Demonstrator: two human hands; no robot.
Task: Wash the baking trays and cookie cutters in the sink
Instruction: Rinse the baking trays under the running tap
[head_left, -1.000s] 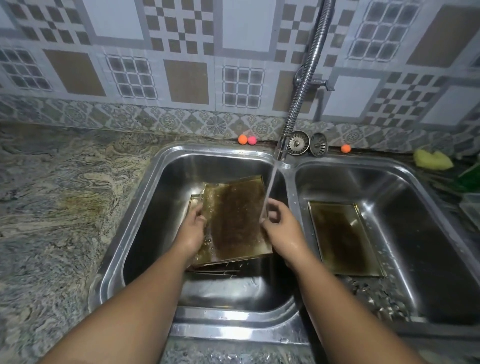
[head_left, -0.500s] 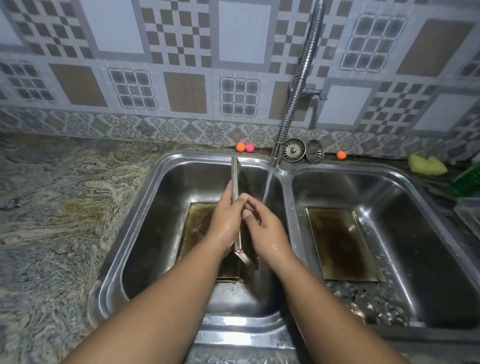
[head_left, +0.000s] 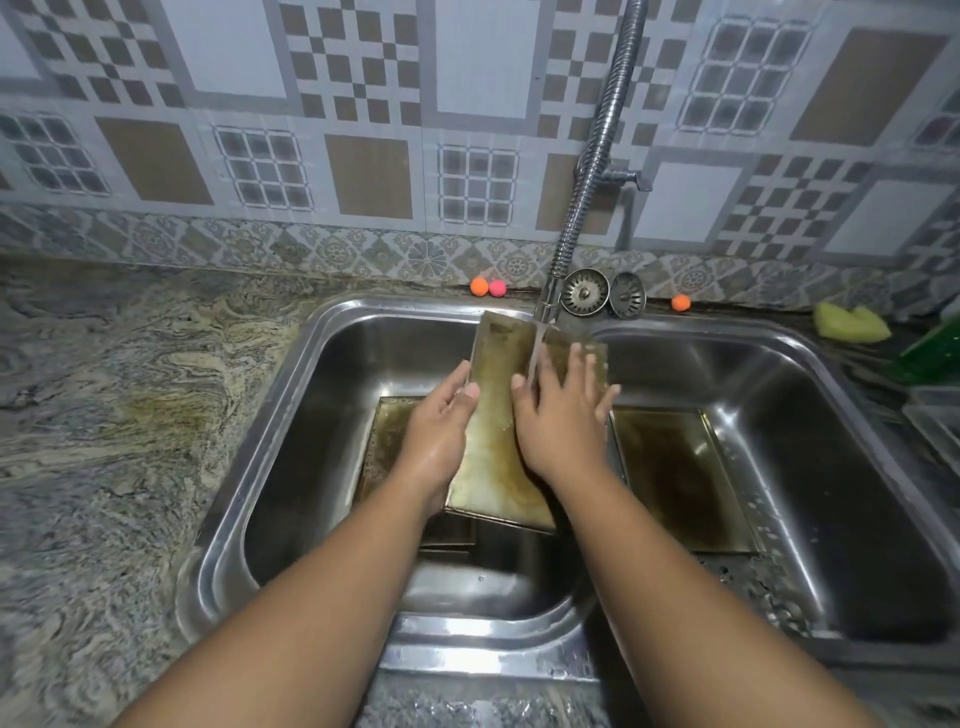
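Baking tray (head_left: 493, 457) stands tilted in the left basin of the sink (head_left: 374, 306), near the divider, under running water (head_left: 535, 353); left hand (head_left: 441, 431) grips its left edge, right hand (head_left: 558, 421) presses flat and spread on its face; probably stiff, light and slippery, so grab the rims.

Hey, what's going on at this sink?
A person is washing a stained tray under the running tap, over the left basin of the sink. The left hand grips the tray's left edge and holds it tilted up. The right hand presses flat on its face, in the stream. A second tray lies on that basin's bottom, and a third tray lies in the right basin, both stained brown.
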